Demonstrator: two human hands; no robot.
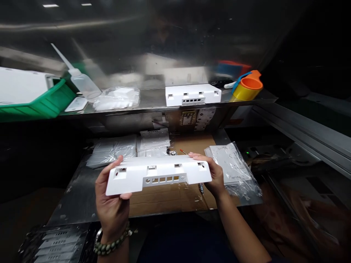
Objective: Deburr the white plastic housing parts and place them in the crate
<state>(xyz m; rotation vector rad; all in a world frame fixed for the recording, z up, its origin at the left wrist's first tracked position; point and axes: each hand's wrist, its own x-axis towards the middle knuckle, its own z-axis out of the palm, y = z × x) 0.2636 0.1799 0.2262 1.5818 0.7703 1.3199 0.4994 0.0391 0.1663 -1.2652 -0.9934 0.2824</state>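
A white plastic router housing (164, 168) is held up over the bench, its side with a row of port openings turned toward me. My left hand (111, 197) grips its left end, thumb below and fingers at the top edge. At the other end, my right hand (215, 175) is closed around the corner, fingertips on the top. Beneath the housing lies a brown cardboard sheet (164, 199). A thin red-tipped tool (183, 151) and a small round metal piece (172, 152) show just behind it.
Plastic-wrapped white parts (113, 148) lie behind on the left, and a bagged stack (233, 166) on the right. The shelf (153, 98) above carries a similar white housing (193, 95), a squeeze bottle (85, 84), a green bin (35, 107) and a yellow-orange tape roll (248, 87).
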